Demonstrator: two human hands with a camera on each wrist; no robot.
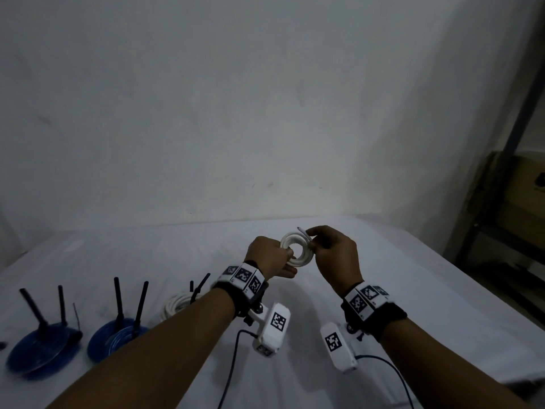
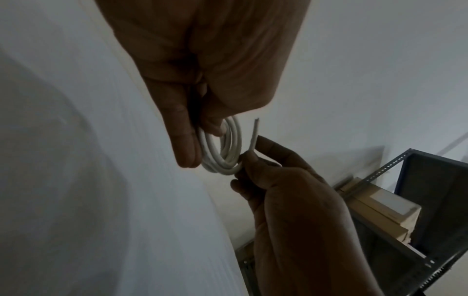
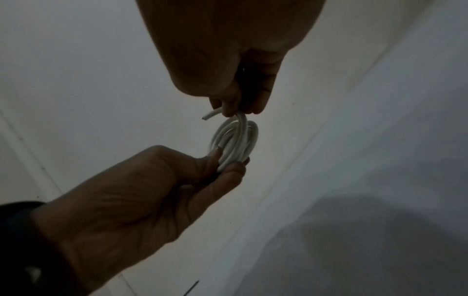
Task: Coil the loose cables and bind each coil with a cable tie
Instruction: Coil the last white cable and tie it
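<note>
White cable coil [image 1: 295, 249] pinched between left hand [image 1: 267, 255] and right hand [image 1: 334, 255] grips.

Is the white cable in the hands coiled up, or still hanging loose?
Coiled. The white cable forms a small ring of several loops held between both hands; only its short cut end sticks out. No tie on it shows.

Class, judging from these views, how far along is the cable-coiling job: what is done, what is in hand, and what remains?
Done: two blue coils and one white coil on the table lie on the table, each with black ties sticking up. In hand: the left hand and right hand hold a small white coil, its loose end sticking out. Left: no tie shows on it yet.
</note>
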